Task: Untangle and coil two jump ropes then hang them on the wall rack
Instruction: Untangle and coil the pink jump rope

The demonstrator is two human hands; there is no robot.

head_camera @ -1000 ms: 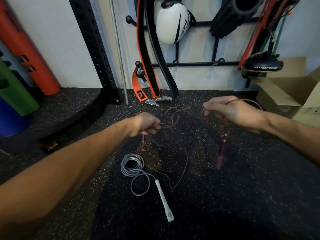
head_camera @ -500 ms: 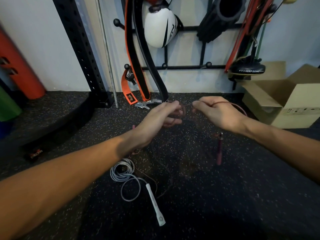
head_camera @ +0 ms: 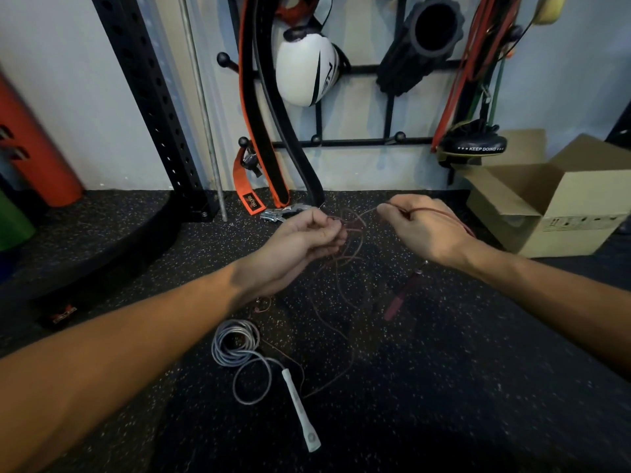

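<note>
An orange cylinder (head_camera: 32, 138) is seen standing at the far left against the wall, with a black perforated upright (head_camera: 150, 107) beside it; a grey jump rope (head_camera: 235, 346) is found coiled on the speckled floor (head_camera: 444, 387), its white handle (head_camera: 300, 409) lying flat and pointing toward the viewer; the left hand (head_camera: 300, 237) is held above the floor with its fingers curled and pressed together on a tangle of the thin dark-red jump rope (head_camera: 345, 268), strands of which trail down to the floor and cross beside the grey coil; the wall rack (head_camera: 358, 142) is mounted behind, carrying an orange-edged belt (head_camera: 259, 107), a white glove (head_camera: 305, 73), a black foam roller (head_camera: 423, 42) and resistance bands (head_camera: 478, 52); the right hand (head_camera: 423, 227) is closed in a pinch on another length of the red rope, which loops over its back; a red handle (head_camera: 403, 293) hangs below that wrist; an open cardboard box (head_camera: 553, 196) is set at the far right.
</note>
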